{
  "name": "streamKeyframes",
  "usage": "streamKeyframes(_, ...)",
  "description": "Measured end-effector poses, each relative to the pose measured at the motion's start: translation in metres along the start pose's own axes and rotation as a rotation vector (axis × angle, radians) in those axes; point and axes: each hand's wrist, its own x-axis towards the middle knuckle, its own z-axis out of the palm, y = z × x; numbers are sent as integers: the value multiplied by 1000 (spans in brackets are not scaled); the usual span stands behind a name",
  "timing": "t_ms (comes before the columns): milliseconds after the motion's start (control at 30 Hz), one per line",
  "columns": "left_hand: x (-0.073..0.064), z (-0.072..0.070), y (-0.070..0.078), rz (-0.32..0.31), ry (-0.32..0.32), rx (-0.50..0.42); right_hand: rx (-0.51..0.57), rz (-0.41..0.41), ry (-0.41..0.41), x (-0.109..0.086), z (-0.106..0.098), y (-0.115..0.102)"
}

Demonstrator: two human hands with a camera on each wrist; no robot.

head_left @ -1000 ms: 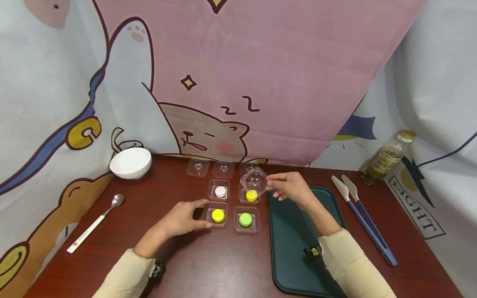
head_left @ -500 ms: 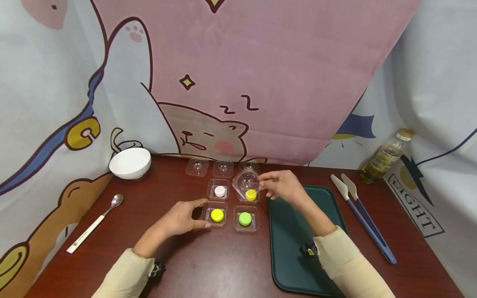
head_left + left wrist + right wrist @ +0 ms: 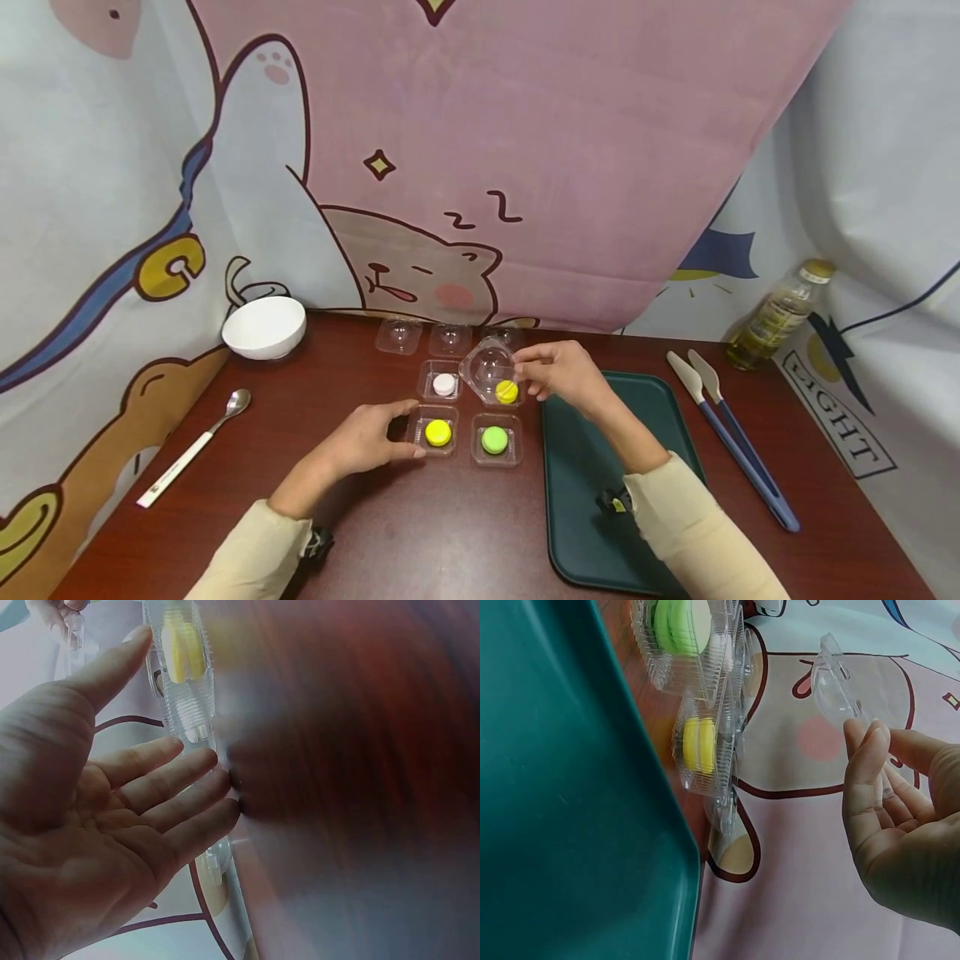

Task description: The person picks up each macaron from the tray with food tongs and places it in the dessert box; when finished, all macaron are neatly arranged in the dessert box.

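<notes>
My right hand [image 3: 566, 377] pinches a clear domed plastic lid [image 3: 480, 364] by its edge between thumb and fingertips. The lid is tilted, held above the back boxes, and overlaps the right one, which holds a yellow macaron [image 3: 507, 392]. Beside that box sits a white macaron [image 3: 444, 384] in its own clear box. In front are a green macaron [image 3: 494, 440] and another yellow macaron [image 3: 438, 432], each in a clear open box. My left hand [image 3: 360, 439] lies at the front left box [image 3: 414, 439], thumb and forefinger at its left corners, the other fingers loosely extended.
Several clear lids [image 3: 399, 337] lie along the back wall. A dark green tray [image 3: 585, 517] sits under my right forearm, with blue-handled tongs [image 3: 738, 446] and an oil bottle [image 3: 776, 321] beyond it. On the left are a white bowl [image 3: 264, 327] and a spoon [image 3: 193, 450].
My right hand has moved a little to the left with the lid, which has shifted from over the back right box toward the white macaron's box. The left hand has stayed in place.
</notes>
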Motion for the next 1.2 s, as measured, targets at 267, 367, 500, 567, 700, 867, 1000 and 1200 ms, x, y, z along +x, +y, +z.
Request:
streamKeyframes(267,-1,1,-1,-3,6,-8,-97,-45,75,-3,5,-3)
streamKeyframes(367,-2,1,-1,2,12,-13,-156,-84,116,-4,9,-6)
streamKeyframes(500,-3,-1,-3,12,24,-24,-221,-147,172,-6,15,-10)
streamKeyframes(567,-4,-4,-4,12,43,-33,-268,-190,208,-7,18,-11)
streamKeyframes(700,-5,-12,1,17,120,-62,-442,-353,311,-12,25,-15)
streamKeyframes(867,-1,-23,17,-5,193,-145,-610,-576,393,-20,35,-21)
streamKeyframes(1000,2,-30,30,-44,197,-187,-723,-767,419,-23,42,-23)
streamKeyframes(1200,5,-34,43,-86,143,-287,-867,-1007,470,-27,50,-26)
